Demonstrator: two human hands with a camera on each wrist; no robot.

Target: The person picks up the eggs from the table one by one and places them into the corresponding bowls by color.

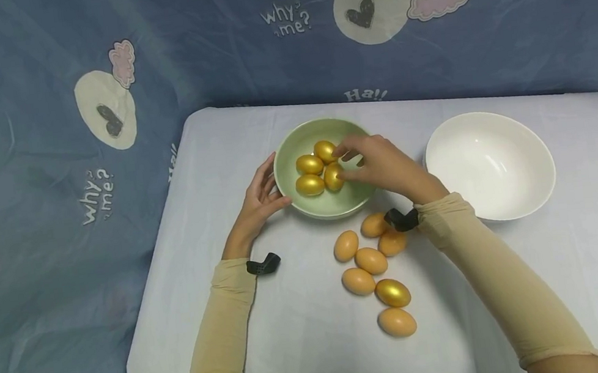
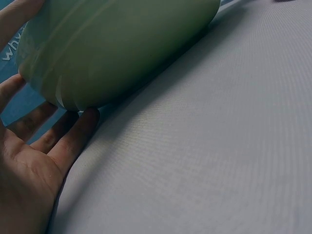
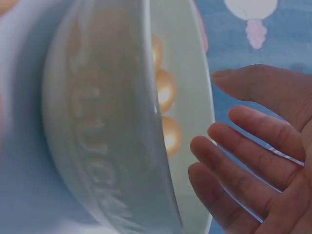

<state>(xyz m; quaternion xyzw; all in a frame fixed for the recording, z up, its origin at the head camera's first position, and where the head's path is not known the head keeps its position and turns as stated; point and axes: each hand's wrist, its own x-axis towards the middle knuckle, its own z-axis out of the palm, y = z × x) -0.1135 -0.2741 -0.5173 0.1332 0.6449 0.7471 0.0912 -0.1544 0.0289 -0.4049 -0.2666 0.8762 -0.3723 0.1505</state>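
A pale green bowl (image 1: 329,206) holds several shiny gold eggs (image 1: 310,184). Against its left side, my left hand (image 1: 259,200) rests spread fingertips on the outer wall, thumb nearer the front; the left wrist view shows these fingers nearly straight, the palm off the bowl. Over the right part of the bowl hovers my right hand (image 1: 379,165), thumb and fingers parted. From the head, its fingertips overlap the gold eggs on the right. In the right wrist view nothing lies between those loosely bent fingers (image 3: 243,180), which are beside the raised-letter bowl's rim.
In front of the green bowl, several brown eggs (image 1: 371,261) lie in a loose group, with one gold egg (image 1: 393,293) among them. To the right stands a larger white bowl (image 1: 496,170). A white cloth covers the table (image 1: 305,333); blue printed fabric (image 1: 238,45) hangs behind.
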